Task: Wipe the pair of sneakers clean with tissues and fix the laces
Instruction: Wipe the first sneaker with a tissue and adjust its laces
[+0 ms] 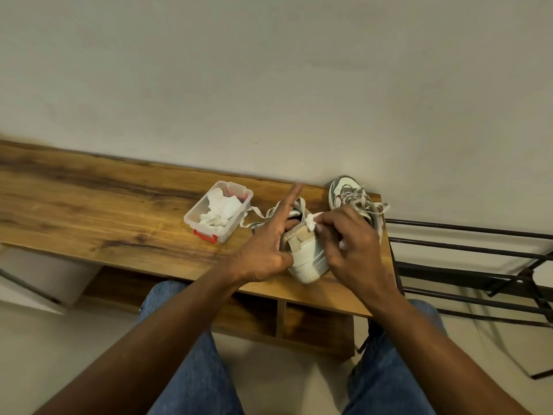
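Head view. A wooden table (89,202) runs along a pale wall (269,70); the person sits before it, with blue jeans (191,369) visible at the lower edge.

The near sneaker (308,259), white with beige panels, rests on the right part of the tabletop with its heel towards the viewer. The left hand (263,250) steadies this shoe from its left side: the thumb presses against the heel region, some fingers reach into the shoe's opening, and the index finger points straight out towards the wall. The right hand (350,235) is curled round a small wad of white tissue (312,221), pinched at the fingertips and held against the upper rear collar of the shoe. Its loose white laces (254,214) trail leftwards across the wood.

The second sneaker (347,193) lies at the far right corner of the table, just beyond the right hand, its laces untied and tangled.

A clear plastic box (218,211) with red clips stands to the left of the near sneaker, close to the lace ends, and contains crumpled white tissues. A black metal rack (478,265) stands to the right of the table.
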